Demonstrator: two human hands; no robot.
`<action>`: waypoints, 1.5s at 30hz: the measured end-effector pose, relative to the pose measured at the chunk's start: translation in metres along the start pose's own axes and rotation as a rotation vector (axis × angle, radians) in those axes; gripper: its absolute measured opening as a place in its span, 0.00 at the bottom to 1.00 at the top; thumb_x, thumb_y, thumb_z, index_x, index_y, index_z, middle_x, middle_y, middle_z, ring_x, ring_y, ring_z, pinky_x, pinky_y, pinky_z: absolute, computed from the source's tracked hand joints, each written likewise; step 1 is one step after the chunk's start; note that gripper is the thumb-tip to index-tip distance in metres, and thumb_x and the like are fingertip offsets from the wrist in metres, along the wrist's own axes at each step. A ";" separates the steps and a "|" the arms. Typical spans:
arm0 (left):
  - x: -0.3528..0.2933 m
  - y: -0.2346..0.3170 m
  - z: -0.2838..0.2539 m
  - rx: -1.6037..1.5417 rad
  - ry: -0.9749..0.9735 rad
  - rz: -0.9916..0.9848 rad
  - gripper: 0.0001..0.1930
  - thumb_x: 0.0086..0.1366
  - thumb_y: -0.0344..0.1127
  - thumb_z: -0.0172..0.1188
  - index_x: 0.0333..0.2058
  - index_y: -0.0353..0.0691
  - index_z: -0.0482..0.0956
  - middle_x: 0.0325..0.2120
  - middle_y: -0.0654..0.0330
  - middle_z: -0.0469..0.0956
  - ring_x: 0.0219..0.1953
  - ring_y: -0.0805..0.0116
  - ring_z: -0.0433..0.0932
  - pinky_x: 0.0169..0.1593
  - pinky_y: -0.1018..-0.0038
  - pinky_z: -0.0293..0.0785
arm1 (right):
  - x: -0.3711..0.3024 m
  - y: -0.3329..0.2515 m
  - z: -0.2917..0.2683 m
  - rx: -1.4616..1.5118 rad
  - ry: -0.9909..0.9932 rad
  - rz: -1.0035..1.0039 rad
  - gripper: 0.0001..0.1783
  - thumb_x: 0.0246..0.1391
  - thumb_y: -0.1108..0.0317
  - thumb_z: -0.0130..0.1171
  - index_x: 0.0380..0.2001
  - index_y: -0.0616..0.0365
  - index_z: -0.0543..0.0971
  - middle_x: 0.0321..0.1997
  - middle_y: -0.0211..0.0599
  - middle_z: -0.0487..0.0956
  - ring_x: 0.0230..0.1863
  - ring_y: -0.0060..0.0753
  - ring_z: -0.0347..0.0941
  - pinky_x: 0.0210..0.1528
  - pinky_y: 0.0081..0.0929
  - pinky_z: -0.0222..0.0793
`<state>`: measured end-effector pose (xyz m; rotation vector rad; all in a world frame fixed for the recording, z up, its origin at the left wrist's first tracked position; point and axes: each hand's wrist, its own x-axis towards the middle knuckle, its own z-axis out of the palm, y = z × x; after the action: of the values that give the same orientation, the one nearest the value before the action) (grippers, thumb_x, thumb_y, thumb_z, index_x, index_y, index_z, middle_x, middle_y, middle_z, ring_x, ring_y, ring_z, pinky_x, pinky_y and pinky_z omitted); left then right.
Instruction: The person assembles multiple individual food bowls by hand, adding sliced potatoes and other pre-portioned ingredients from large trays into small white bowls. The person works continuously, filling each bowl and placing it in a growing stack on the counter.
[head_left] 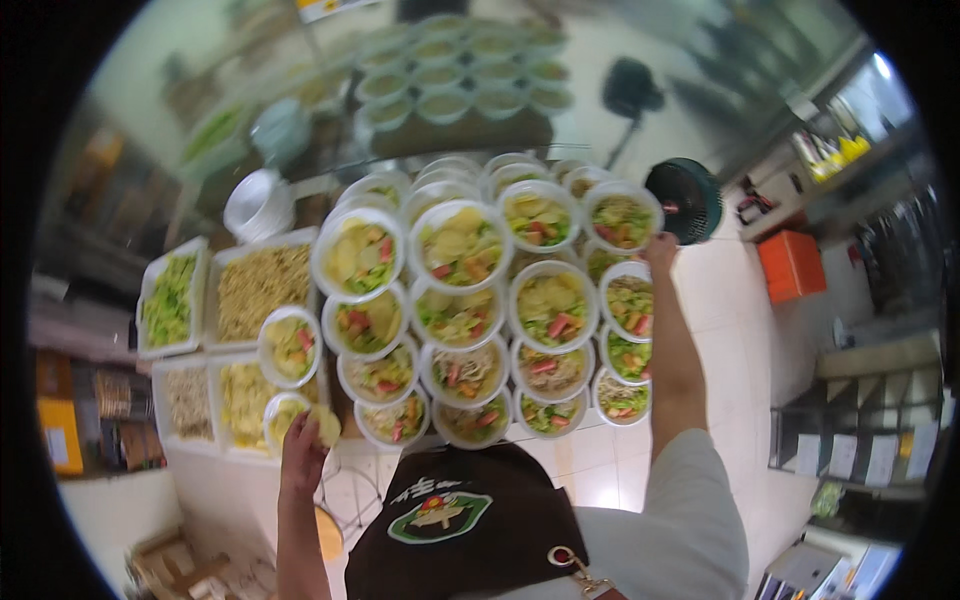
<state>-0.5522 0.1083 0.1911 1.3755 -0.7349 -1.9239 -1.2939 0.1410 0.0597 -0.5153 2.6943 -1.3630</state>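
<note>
Between the fingers of my left hand (302, 452) are pale yellow slices (326, 426) that look like potato. They are beside a white round bowl (281, 418) at the near left of the table. My right hand (660, 253) reaches to the far right and grips the rim of a bowl of salad (622, 218) on top of a stack. Stacked white bowls (458, 246) of greens, pink pieces and yellow slices fill the middle. Another filled bowl (290, 346) rests on the edge of the trays, above the one near my left hand.
On the left stand white trays of chopped greens (170, 300), brown bits (262, 290), pale shreds (188, 402) and yellow slices (246, 402). Empty white bowls (258, 204) are stacked behind them. A glassy surface at the back reflects the bowls. A dark green bin (690, 200) and orange box (792, 266) stand right.
</note>
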 end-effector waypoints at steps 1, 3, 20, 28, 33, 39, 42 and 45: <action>-0.001 -0.001 -0.008 0.027 0.066 -0.001 0.15 0.61 0.35 0.55 0.47 0.42 0.67 0.39 0.64 0.74 0.39 0.73 0.75 0.37 0.78 0.72 | 0.006 0.013 0.012 0.046 -0.098 0.007 0.16 0.50 0.65 0.54 0.33 0.71 0.74 0.26 0.47 0.77 0.19 0.35 0.76 0.17 0.27 0.73; -0.013 -0.003 -0.034 0.014 0.084 0.024 0.16 0.61 0.36 0.56 0.47 0.41 0.67 0.37 0.66 0.74 0.36 0.76 0.74 0.34 0.81 0.69 | -0.035 -0.031 0.025 0.190 -0.082 0.129 0.11 0.51 0.68 0.52 0.28 0.68 0.75 0.22 0.51 0.77 0.14 0.33 0.75 0.13 0.26 0.69; 0.142 0.004 -0.301 0.870 0.643 0.349 0.18 0.56 0.36 0.57 0.47 0.47 0.69 0.43 0.51 0.71 0.37 0.58 0.74 0.35 0.63 0.73 | -0.197 -0.180 -0.134 0.416 -0.559 0.033 0.12 0.56 0.66 0.51 0.42 0.59 0.72 0.26 0.25 0.74 0.17 0.10 0.63 0.15 0.10 0.54; 0.147 0.003 -0.256 1.618 0.538 0.128 0.40 0.46 0.59 0.64 0.57 0.59 0.61 0.54 0.52 0.58 0.51 0.42 0.63 0.49 0.51 0.68 | -0.374 -0.266 -0.065 0.262 -0.835 0.092 0.11 0.57 0.66 0.48 0.40 0.61 0.73 0.21 0.25 0.72 0.14 0.11 0.61 0.14 0.09 0.54; 0.154 -0.006 -0.291 1.518 0.553 0.511 0.28 0.47 0.40 0.66 0.49 0.55 0.70 0.48 0.53 0.62 0.47 0.48 0.66 0.45 0.60 0.71 | -0.448 -0.291 0.004 0.250 -1.035 0.047 0.10 0.56 0.67 0.47 0.38 0.62 0.72 0.24 0.27 0.72 0.15 0.14 0.64 0.13 0.12 0.60; 0.187 -0.014 -0.319 1.024 0.603 0.527 0.18 0.46 0.27 0.62 0.39 0.48 0.76 0.41 0.53 0.67 0.41 0.55 0.71 0.43 0.66 0.70 | -0.512 -0.307 0.070 0.235 -1.268 0.016 0.08 0.56 0.69 0.50 0.37 0.61 0.72 0.24 0.26 0.73 0.18 0.13 0.65 0.15 0.12 0.61; 0.187 -0.016 -0.339 0.905 0.634 0.622 0.17 0.46 0.27 0.62 0.38 0.44 0.76 0.36 0.53 0.70 0.40 0.54 0.72 0.43 0.66 0.70 | -0.534 -0.307 0.099 0.178 -1.286 -0.046 0.08 0.57 0.70 0.48 0.38 0.62 0.71 0.24 0.26 0.72 0.16 0.13 0.65 0.14 0.12 0.60; 0.177 0.002 -0.345 0.641 0.593 0.519 0.15 0.48 0.25 0.61 0.37 0.40 0.76 0.32 0.58 0.73 0.39 0.62 0.72 0.43 0.71 0.69 | -0.553 -0.320 0.115 0.174 -1.261 -0.096 0.08 0.57 0.71 0.47 0.37 0.62 0.72 0.24 0.26 0.72 0.16 0.12 0.64 0.15 0.12 0.59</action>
<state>-0.2646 -0.0535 -0.0117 1.7764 -1.2939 -0.8277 -0.6651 0.0602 0.2003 -1.0282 1.5177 -0.7867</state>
